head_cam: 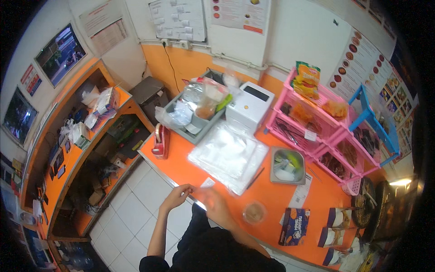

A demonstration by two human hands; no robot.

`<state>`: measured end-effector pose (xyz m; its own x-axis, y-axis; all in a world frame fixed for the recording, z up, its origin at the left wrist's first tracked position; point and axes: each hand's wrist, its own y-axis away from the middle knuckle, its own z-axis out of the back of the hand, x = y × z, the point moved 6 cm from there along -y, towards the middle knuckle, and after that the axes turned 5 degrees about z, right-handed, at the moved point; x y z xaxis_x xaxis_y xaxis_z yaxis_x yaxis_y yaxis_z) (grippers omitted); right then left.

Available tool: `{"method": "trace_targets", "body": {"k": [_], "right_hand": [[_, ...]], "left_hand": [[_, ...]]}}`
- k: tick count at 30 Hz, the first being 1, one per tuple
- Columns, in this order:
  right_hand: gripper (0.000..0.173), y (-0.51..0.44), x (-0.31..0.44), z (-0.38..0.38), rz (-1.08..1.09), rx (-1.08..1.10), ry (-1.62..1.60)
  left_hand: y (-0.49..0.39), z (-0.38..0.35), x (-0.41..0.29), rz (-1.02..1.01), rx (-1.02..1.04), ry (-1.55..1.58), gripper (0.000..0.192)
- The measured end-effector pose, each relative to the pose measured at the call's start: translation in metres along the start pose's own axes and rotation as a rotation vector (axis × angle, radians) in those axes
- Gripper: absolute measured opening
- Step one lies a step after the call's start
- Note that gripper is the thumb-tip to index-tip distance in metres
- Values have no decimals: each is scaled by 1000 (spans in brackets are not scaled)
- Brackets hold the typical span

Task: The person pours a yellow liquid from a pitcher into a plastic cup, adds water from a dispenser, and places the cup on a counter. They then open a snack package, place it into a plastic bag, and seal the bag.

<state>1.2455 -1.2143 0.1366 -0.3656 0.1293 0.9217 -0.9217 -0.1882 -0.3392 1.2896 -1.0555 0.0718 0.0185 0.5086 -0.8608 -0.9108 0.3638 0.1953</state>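
Observation:
My left hand [176, 196] is at the near edge of the orange table [234, 210], its fingers bent with thumb and fingertips close together; whether something small is between them cannot be told. Blurred by motion, my right hand [214, 204] is just right of it, over the table edge. A small white paper slip [208, 183] lies beyond the hands. Behind it is a stack of clear plastic bags [229, 153]. To the right of my right hand stands a round clear container [254, 212] with brownish contents, near a dark blue printed box [295, 227].
A red tape dispenser [161, 142], a grey bin of packaging [194, 136] and a white printer [249, 105] stand further back. A metal tray of sachets [288, 166] sits before pink plastic baskets [316, 136]. Several paper food packs [340, 217] line the right side. Orange shelving [119, 102] stands left.

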Motion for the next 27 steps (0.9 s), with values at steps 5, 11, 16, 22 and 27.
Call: {"method": "trace_targets", "body": {"k": [5,11,16,22,27], "right_hand": [[32,-98,-92,40,161,-461,657],[15,-112,-237,51,-363,135,880],[11,-90,-245,68,-617,-316,269],[12,-87,-207,57,-191,-371,942],[11,-105,-189,60,-434,-118,1169]], "left_hand": [[-8,35,27,-43,15,-64,17],[-14,80,58,-43,-41,55,18],[-29,108,93,-11,15,59,18],[-69,86,79,-161,198,60,21],[-96,52,35,-248,457,143,24]]}}
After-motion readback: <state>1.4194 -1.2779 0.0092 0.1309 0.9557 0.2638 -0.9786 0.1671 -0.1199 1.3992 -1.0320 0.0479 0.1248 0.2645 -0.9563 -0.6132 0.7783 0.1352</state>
